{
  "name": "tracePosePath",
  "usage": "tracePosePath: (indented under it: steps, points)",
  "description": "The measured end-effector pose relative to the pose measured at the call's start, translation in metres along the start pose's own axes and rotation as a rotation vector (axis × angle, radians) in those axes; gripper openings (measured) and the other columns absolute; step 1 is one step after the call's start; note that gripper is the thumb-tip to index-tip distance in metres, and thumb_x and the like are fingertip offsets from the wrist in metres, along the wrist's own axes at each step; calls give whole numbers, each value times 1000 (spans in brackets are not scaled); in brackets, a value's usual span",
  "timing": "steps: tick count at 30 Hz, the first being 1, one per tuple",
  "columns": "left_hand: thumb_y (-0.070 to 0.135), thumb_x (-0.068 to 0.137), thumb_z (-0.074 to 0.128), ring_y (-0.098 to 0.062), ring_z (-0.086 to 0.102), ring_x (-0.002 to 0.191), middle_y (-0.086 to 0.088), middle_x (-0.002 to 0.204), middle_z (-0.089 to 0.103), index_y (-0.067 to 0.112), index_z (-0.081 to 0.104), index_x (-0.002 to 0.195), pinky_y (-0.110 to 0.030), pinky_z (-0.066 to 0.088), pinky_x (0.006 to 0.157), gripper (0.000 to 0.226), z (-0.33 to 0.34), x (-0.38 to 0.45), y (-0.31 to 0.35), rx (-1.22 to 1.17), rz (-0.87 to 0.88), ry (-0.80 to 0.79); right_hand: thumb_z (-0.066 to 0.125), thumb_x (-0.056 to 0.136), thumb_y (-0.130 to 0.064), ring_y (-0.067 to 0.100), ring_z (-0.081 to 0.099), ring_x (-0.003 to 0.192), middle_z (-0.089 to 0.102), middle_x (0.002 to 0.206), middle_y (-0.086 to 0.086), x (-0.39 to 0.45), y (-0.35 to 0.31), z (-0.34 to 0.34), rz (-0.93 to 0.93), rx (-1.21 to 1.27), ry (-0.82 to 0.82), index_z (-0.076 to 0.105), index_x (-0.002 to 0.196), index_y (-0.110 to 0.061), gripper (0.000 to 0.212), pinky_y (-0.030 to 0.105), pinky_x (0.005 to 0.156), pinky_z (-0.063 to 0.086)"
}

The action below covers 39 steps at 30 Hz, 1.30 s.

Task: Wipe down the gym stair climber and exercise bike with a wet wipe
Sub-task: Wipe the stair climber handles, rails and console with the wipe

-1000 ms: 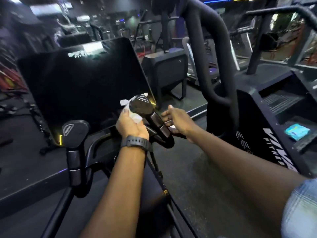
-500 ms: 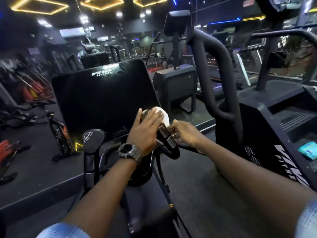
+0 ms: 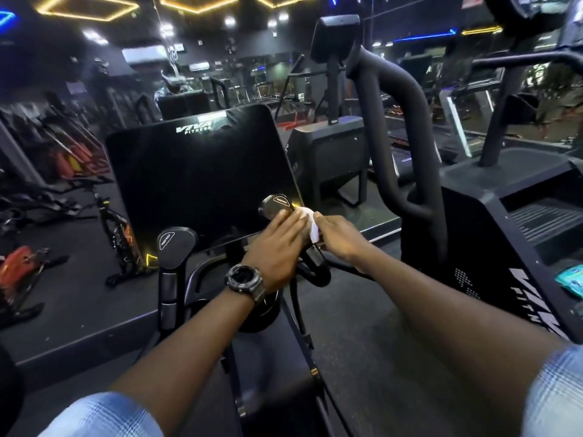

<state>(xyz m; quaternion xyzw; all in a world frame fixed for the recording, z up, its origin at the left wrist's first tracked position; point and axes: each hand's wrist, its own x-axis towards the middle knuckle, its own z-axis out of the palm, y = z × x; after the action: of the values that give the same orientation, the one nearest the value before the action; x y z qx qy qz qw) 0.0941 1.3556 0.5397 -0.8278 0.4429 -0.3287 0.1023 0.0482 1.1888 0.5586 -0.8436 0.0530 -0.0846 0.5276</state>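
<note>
Left grip (image 3: 176,247): upright bike handle with round cap, untouched; no wipe on it.

Screen (image 3: 202,181): dark console panel of the bike, behind both grips.

Left hand (image 3: 277,247): watch (image 3: 244,280) at the wrist. The fingers are laid straight and close together over the wipe, pressing it against the right grip. Half a second ago the same hand was draped over the cap itself; it is now found lower, on the shaft, and the cap is uncovered.

Right grip (image 3: 275,205): cap exposed and judged wiped; the stem below is under treatment.

Wipe (image 3: 308,220): white, bunched, held between the two hands on the right grip's stem.

Right hand (image 3: 339,238): its fingertips are brought against the wipe's edge from the right; whether it is pinched or only touched cannot be told.

Climber (image 3: 492,247): beside the bike on the right; a wipes pack (image 3: 569,280) is lying on a step.

Progress, as judged: the stroke is being carried down the right grip; the left grip is seemingly yet to be done.
</note>
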Motion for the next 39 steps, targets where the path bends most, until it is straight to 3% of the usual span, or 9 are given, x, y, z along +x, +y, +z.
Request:
tracePosePath:
  steps: [6, 9, 13, 18, 21, 25, 30, 33, 39]
  points:
    - [23, 87, 52, -26, 36, 141, -9, 145, 49, 6, 51, 137, -43, 14, 120, 53, -7, 26, -7, 9, -156, -19, 31, 100, -50, 19, 67, 99, 73, 102, 0, -2, -3, -6, -9, 27, -5, 69, 105, -23, 47, 47, 96, 51]
    - [23, 87, 50, -24, 57, 119, -4, 117, 68, 14, 65, 117, -40, 29, 114, 34, -10, 51, 1, -93, -216, 39, 35, 104, -42, 20, 68, 96, 72, 103, 3, 2, -8, -19, -31, 80, -38, 67, 106, -19, 40, 45, 95, 53]
    - [29, 100, 36, -38, 64, 95, -14, 98, 71, 18, 66, 102, -38, 47, 78, 32, -46, 105, 6, -554, -624, 132, 37, 104, -41, 17, 65, 88, 72, 100, 6, 17, -28, -65, -102, 91, 101, 69, 106, -18, 40, 32, 83, 50]
    - [21, 100, 40, -35, 58, 109, -20, 117, 64, 1, 63, 115, -30, 37, 78, 34, -97, 211, -20, -1072, -858, 381, 39, 97, -46, 14, 67, 79, 74, 82, 1, 51, -54, -152, -216, 135, 451, 67, 84, -27, 37, 42, 84, 49]
    - [18, 101, 38, -26, 59, 108, -11, 117, 65, 8, 60, 126, -29, 41, 88, 34, -122, 265, -35, -1091, -678, 547, 37, 105, -35, 15, 64, 88, 72, 91, -2, 65, -74, -198, -311, -41, 625, 68, 95, -22, 34, 32, 82, 44]
    - [28, 103, 29, -23, 33, 140, -3, 148, 44, 18, 41, 144, -46, 16, 118, 44, -94, 309, -32, -275, -128, 232, 38, 105, -25, 30, 58, 100, 66, 104, 14, 95, -72, -232, -311, -216, 828, 62, 106, -6, 31, 38, 83, 39]
    - [38, 97, 36, -29, 52, 112, -4, 120, 60, 20, 55, 121, -54, 33, 106, 35, -75, 322, -40, 42, -101, 283, 27, 104, -53, 36, 53, 121, 59, 129, 22, 119, -21, -230, -7, -98, 529, 57, 124, -7, 58, 41, 101, 40]
    - [30, 98, 35, -29, 52, 104, -5, 106, 62, 18, 56, 105, -49, 43, 89, 26, -82, 322, -46, 18, -170, 376, 23, 96, -70, 31, 57, 111, 65, 116, 14, 123, -6, -220, 2, 11, 540, 64, 116, -13, 72, 40, 96, 43]
    - [19, 98, 40, -33, 48, 128, -14, 130, 57, 3, 48, 138, -56, 15, 118, 43, -69, 316, -52, 223, 134, 345, 17, 91, -77, 36, 62, 98, 69, 96, 13, 136, 0, -210, -47, -49, 707, 64, 98, -14, 79, 47, 86, 49]
